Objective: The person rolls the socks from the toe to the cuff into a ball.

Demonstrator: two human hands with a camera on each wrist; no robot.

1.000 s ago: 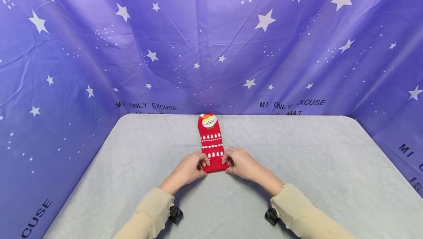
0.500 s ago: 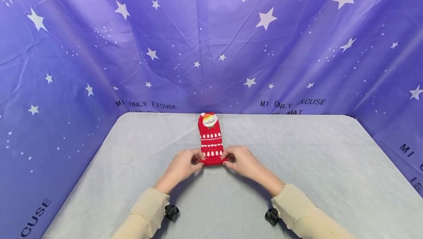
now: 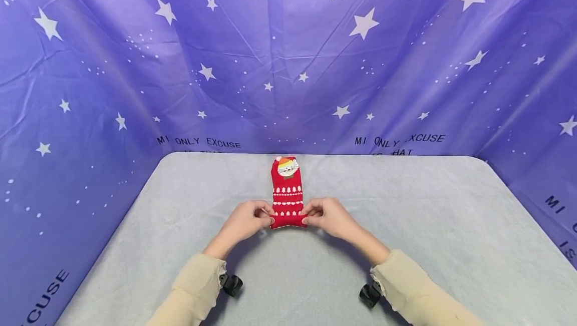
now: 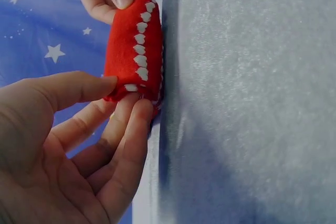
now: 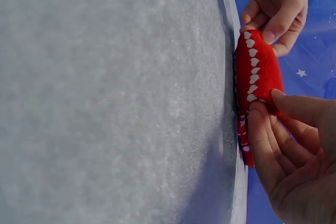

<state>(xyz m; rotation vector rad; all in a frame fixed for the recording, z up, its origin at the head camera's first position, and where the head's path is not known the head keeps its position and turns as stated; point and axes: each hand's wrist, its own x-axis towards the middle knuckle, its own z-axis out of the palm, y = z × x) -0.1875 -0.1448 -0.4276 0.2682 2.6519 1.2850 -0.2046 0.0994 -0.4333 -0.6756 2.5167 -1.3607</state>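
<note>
Nearest us, two beige sleeves (image 3: 191, 286), each with a black device (image 3: 232, 285) at the cuff, cross the grey table (image 3: 293, 276). Past them we see the left hand (image 3: 245, 219) pinching one side of a red sock's (image 3: 287, 197) rolled-up near end — the right hand (image 3: 329, 218) pinches the other. Its far end lies near the table's back edge, before a starry curtain (image 3: 288, 30).

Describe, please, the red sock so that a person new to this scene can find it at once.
Below the starry purple backdrop is a pale grey table. At the middle of its far side, the left hand and right hand pinch the turned-up near end of the red sock. It alone is red, with white patterns and a whiskered face.
</note>
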